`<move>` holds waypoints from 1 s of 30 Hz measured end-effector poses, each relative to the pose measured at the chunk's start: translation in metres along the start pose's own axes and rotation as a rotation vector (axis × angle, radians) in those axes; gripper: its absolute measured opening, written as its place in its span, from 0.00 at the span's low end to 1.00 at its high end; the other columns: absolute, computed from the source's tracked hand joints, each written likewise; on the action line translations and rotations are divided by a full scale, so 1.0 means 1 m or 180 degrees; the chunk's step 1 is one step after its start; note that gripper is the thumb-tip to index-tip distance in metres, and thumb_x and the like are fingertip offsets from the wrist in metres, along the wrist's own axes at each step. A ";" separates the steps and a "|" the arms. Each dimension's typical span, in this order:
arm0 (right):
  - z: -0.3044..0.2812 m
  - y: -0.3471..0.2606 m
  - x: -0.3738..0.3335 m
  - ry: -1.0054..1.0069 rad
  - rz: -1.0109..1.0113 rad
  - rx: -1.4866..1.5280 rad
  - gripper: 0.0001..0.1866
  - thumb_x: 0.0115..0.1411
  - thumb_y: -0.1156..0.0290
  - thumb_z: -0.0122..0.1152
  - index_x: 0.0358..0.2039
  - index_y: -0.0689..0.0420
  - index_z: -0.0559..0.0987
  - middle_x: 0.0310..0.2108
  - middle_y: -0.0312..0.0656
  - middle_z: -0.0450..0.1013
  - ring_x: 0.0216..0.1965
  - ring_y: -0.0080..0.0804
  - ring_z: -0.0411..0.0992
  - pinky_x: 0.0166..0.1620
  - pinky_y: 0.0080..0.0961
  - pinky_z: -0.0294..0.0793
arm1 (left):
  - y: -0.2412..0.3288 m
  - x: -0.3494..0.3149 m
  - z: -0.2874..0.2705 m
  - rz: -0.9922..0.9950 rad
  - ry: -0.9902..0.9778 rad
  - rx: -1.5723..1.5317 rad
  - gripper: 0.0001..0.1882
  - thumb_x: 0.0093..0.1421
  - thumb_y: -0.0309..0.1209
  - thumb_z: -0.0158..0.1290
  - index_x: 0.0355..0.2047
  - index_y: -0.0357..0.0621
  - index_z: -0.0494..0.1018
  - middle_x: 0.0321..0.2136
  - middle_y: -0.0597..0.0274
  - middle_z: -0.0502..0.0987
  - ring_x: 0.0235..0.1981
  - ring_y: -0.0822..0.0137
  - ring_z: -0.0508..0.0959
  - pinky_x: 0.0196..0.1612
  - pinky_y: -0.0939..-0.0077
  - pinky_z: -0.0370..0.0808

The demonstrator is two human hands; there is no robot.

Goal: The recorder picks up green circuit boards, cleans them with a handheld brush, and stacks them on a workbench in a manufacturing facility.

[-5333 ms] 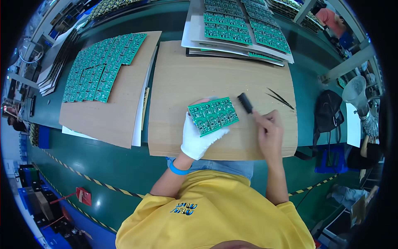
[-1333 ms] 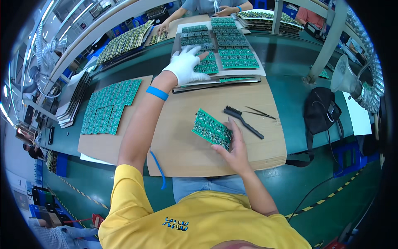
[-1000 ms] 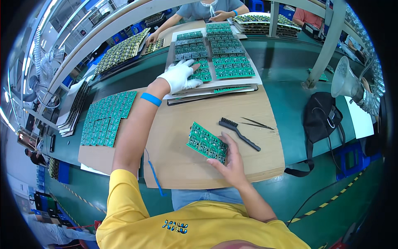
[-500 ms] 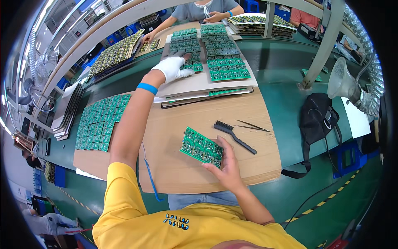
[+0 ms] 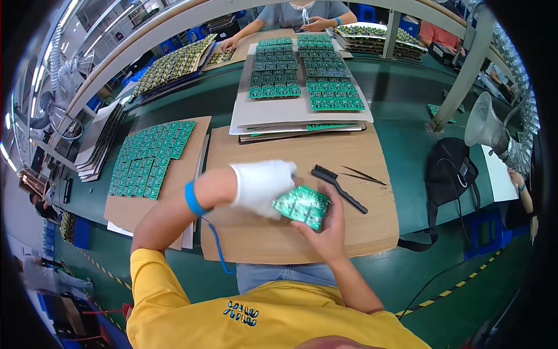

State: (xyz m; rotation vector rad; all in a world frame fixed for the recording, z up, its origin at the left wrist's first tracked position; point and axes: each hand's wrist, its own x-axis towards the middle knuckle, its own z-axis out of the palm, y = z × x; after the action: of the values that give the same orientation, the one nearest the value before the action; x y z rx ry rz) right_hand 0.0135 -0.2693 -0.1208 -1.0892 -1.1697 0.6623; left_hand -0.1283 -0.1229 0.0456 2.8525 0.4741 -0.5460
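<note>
My right hand (image 5: 325, 235) is closed around the right end of a green circuit board panel (image 5: 305, 206), held above the cardboard mat (image 5: 372, 232). At the panel's left end is my left hand (image 5: 261, 186), in a white glove with a blue strap (image 5: 195, 198) at the wrist. Motion smears its fingers, so whether it grips the panel does not show. Just right of the panel lie a black brush (image 5: 343, 192) and a pair of tweezers (image 5: 363, 174).
Two rows of green boards (image 5: 334, 93) lie on stacked sheets (image 5: 241, 119) ahead. More boards (image 5: 152, 157) cover cardboard at left. An extraction funnel (image 5: 482, 122) and a black bag (image 5: 447, 174) are at right. A co-worker (image 5: 285, 14) sits opposite.
My left hand has come back from the rows of boards to the panel in my right hand. The panel has tilted and shifted slightly right, partly from the camera's movement.
</note>
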 end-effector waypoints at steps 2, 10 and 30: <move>-0.004 0.001 0.002 0.0100 0.0007 -0.0122 0.45 0.52 0.77 0.77 0.67 0.63 0.61 0.61 0.51 0.66 0.63 0.38 0.65 0.63 0.35 0.66 | -0.032 -0.003 -0.007 0.0464 0.0414 -0.0209 0.42 0.51 0.41 0.67 0.62 0.33 0.67 0.50 0.40 0.74 0.53 0.43 0.76 0.56 0.60 0.74; -0.003 0.004 0.003 0.0134 0.0244 -0.0080 0.29 0.61 0.80 0.66 0.61 0.64 0.67 0.53 0.48 0.72 0.54 0.32 0.71 0.54 0.27 0.72 | -0.121 0.010 -0.006 -0.0715 0.2264 0.0066 0.33 0.54 0.41 0.66 0.57 0.37 0.75 0.55 0.43 0.73 0.53 0.44 0.75 0.58 0.58 0.73; -0.004 -0.002 0.006 0.0050 0.0234 -0.0396 0.13 0.62 0.77 0.65 0.47 0.63 0.78 0.43 0.42 0.78 0.40 0.26 0.75 0.46 0.23 0.75 | -0.088 0.033 0.022 -0.1221 0.3256 0.0702 0.24 0.56 0.36 0.65 0.53 0.44 0.77 0.55 0.49 0.74 0.57 0.45 0.72 0.60 0.52 0.68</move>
State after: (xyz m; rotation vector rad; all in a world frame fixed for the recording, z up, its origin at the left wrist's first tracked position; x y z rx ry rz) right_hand 0.0183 -0.2663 -0.1170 -1.2453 -1.1741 0.6432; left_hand -0.1369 -0.0378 0.0009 3.0480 1.1668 0.9479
